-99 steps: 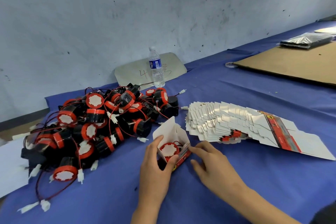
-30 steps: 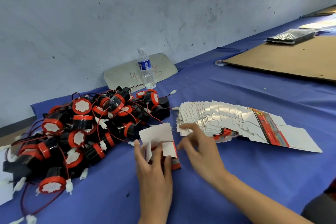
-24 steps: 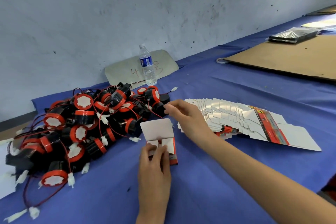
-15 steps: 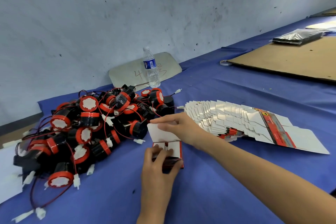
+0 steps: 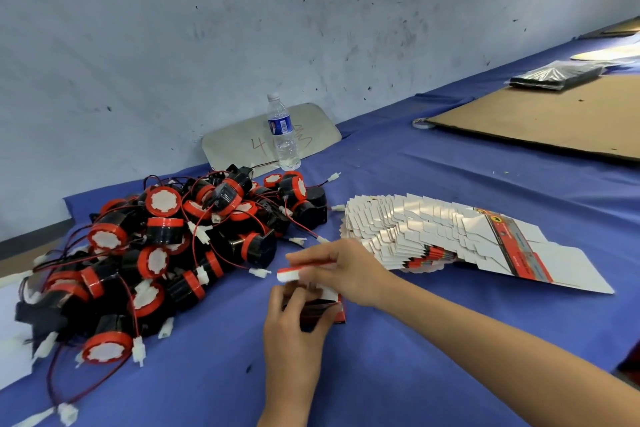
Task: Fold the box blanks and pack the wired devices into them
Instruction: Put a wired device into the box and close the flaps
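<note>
Head view: the small box (image 5: 320, 305), thin light card judged easily creased, is gripped on the surface at six o'clock by the left hand (image 5: 294, 329) while its lid flap (image 5: 294, 270) is pinched by the right hand (image 5: 346, 274).

Evenly and softly lit, with no hard shadows on the blue cloth-covered table (image 5: 433, 177). Mild glare on the fanned stack of white card box blanks (image 5: 426, 225). Motion-blurred at the right hand (image 5: 341, 272) and the small red-and-white box flap (image 5: 294, 272). Bent by wide-angle distortion toward the edges.
</note>
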The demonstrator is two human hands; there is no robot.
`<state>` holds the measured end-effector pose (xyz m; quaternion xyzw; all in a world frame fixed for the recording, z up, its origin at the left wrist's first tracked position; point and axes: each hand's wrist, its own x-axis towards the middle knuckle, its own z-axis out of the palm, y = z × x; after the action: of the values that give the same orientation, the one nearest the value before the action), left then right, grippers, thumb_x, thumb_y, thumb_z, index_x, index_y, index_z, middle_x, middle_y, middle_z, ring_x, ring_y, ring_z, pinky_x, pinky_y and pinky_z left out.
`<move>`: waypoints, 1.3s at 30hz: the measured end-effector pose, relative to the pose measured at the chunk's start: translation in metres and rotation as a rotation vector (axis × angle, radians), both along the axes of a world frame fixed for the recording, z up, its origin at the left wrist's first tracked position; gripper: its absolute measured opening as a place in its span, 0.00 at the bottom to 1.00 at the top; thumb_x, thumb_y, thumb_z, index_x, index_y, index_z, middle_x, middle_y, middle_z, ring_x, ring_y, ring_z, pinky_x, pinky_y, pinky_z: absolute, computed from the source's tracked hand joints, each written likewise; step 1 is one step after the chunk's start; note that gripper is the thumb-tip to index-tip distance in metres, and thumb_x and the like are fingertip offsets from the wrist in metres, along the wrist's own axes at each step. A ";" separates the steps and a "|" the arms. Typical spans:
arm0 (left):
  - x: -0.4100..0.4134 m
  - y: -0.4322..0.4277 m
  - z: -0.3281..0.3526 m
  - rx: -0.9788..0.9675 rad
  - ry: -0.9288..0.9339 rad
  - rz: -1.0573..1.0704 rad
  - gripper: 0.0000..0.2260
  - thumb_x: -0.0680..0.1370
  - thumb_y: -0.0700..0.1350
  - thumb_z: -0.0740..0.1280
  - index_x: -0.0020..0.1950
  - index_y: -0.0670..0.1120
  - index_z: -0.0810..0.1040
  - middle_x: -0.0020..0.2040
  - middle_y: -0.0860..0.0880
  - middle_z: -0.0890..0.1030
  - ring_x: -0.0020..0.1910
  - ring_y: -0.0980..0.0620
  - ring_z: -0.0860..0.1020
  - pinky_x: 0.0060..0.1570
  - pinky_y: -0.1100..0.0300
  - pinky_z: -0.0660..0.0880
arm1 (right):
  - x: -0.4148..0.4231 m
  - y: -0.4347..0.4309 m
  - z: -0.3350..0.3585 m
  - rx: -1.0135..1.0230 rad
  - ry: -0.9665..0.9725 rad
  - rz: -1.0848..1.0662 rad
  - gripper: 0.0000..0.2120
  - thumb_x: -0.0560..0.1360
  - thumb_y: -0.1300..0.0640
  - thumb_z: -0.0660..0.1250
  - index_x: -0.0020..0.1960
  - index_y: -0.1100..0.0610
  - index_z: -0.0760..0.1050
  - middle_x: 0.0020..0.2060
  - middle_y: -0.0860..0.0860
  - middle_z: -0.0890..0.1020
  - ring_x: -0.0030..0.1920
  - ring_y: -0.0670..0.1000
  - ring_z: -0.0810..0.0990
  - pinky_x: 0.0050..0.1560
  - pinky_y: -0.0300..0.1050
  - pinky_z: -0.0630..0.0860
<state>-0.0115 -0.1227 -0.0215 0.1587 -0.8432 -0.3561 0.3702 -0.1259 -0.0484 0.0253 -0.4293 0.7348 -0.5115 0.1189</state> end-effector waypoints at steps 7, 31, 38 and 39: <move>0.000 -0.001 -0.005 0.243 0.100 0.158 0.26 0.64 0.37 0.80 0.47 0.54 0.65 0.45 0.54 0.75 0.45 0.52 0.77 0.41 0.62 0.72 | 0.014 0.009 -0.031 -0.043 0.189 0.015 0.11 0.77 0.58 0.67 0.59 0.52 0.81 0.55 0.45 0.83 0.58 0.36 0.77 0.66 0.28 0.58; 0.001 -0.013 0.002 0.558 0.101 -0.068 0.09 0.79 0.32 0.62 0.53 0.45 0.75 0.52 0.44 0.81 0.52 0.48 0.80 0.50 0.60 0.76 | 0.017 0.014 -0.042 -0.125 0.309 -0.041 0.10 0.78 0.56 0.66 0.57 0.52 0.82 0.59 0.44 0.81 0.64 0.38 0.73 0.70 0.42 0.59; 0.003 -0.016 0.000 0.567 0.074 -0.026 0.12 0.77 0.29 0.61 0.44 0.44 0.79 0.46 0.50 0.84 0.47 0.49 0.82 0.46 0.57 0.78 | 0.015 0.021 -0.041 0.023 0.375 0.054 0.14 0.80 0.52 0.63 0.64 0.51 0.78 0.65 0.43 0.76 0.72 0.38 0.61 0.75 0.51 0.52; 0.003 -0.016 0.000 0.577 0.070 -0.020 0.13 0.77 0.29 0.61 0.41 0.45 0.79 0.44 0.51 0.85 0.45 0.53 0.82 0.44 0.60 0.77 | 0.014 0.024 -0.040 0.048 0.398 0.069 0.15 0.80 0.53 0.63 0.65 0.51 0.77 0.66 0.43 0.75 0.74 0.40 0.57 0.75 0.51 0.52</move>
<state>-0.0089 -0.1387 -0.0215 0.2366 -0.6953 -0.5901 0.3353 -0.1120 -0.0248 -0.0149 -0.5439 0.7407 -0.3944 -0.0009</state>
